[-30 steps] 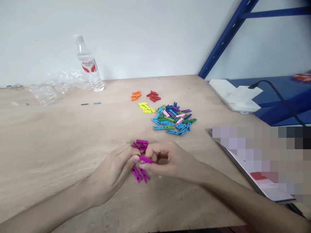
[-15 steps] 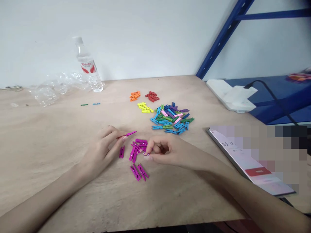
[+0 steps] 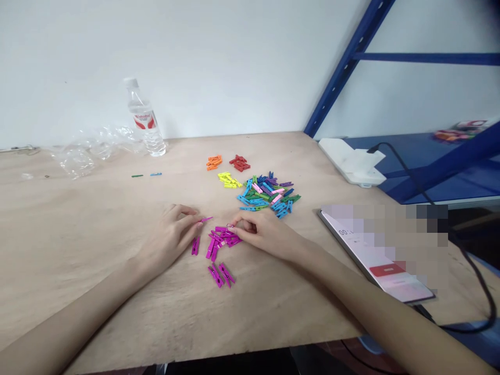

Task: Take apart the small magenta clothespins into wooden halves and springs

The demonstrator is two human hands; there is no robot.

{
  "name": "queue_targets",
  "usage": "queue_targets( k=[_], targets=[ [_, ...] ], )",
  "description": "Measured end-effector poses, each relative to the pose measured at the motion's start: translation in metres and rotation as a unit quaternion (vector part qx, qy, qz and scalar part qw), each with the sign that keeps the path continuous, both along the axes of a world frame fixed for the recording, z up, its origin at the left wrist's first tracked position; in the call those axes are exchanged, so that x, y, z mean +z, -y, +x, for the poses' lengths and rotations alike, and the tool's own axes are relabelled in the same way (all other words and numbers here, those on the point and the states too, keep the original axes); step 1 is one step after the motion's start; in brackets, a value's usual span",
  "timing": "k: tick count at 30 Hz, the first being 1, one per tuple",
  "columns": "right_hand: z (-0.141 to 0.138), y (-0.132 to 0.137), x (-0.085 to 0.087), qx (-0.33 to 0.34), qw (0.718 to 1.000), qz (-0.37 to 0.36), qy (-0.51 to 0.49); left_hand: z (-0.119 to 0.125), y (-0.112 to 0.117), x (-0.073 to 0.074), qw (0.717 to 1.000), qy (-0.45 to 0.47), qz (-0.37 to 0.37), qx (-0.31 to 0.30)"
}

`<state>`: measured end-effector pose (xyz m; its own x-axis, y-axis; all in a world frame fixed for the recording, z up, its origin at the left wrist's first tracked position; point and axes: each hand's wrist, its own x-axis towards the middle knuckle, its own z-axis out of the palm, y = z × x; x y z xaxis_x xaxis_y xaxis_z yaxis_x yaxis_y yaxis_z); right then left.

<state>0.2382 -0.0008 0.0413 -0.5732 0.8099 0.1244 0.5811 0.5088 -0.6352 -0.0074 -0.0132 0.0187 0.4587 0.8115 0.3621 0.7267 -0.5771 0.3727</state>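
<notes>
My left hand (image 3: 174, 232) is closed, thumb and forefinger pinching a thin magenta clothespin piece (image 3: 207, 219) that points to the right. Opposite it, my right hand (image 3: 261, 229) pinches a small, shiny metal clothespin spring (image 3: 229, 225) at its fingertips, just over the magenta pile; its exact shape is partly hidden. Several magenta clothespins (image 3: 213, 247) lie heaped between the two hands. One magenta clothespin (image 3: 195, 245) rests by my left thumb. Two more magenta clothespins (image 3: 221, 275) lie side by side nearer to me.
Beyond my right hand is a mixed pile of clothespins (image 3: 253, 200). Farther back lie yellow (image 3: 229, 180), orange (image 3: 214, 162) and red clothespins (image 3: 239, 163). A water bottle (image 3: 147, 125) stands beside clear plastic wrap (image 3: 78, 159). A phone (image 3: 367, 250) and a white device (image 3: 351, 161) are at right.
My right hand has moved away from me, from the pile's right side to its far edge, the spring still pinched. The left hand keeps its pinch. The view has shifted slightly.
</notes>
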Motion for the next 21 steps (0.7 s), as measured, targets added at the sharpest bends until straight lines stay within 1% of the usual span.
queue_targets(
  k=[2,5,10,13,15,17,21],
  targets=[
    [-0.001,-0.002,-0.006,0.001,1.000,0.005,0.000,-0.001,-0.001,-0.001,1.000,-0.003,0.001,-0.001],
    [-0.003,-0.003,-0.009,-0.003,1.000,0.008,0.003,-0.002,-0.001,-0.002,1.000,-0.003,-0.008,-0.008],
    [-0.008,-0.004,-0.008,-0.010,1.000,0.016,0.014,-0.003,-0.003,-0.010,1.000,0.014,-0.016,0.008],
    [-0.017,-0.008,-0.006,0.001,1.000,0.019,0.020,-0.005,-0.006,-0.013,0.999,0.024,-0.020,0.021],
    [-0.024,-0.013,-0.002,0.015,0.999,0.020,0.023,-0.006,-0.006,-0.010,0.999,0.033,-0.025,0.024],
    [-0.032,-0.022,0.003,0.029,0.999,0.020,0.024,-0.003,-0.003,-0.004,0.998,0.045,-0.031,0.023],
    [-0.044,-0.041,0.008,0.043,0.999,0.024,0.020,0.012,0.015,0.010,0.997,0.062,-0.049,0.000]
  ],
)
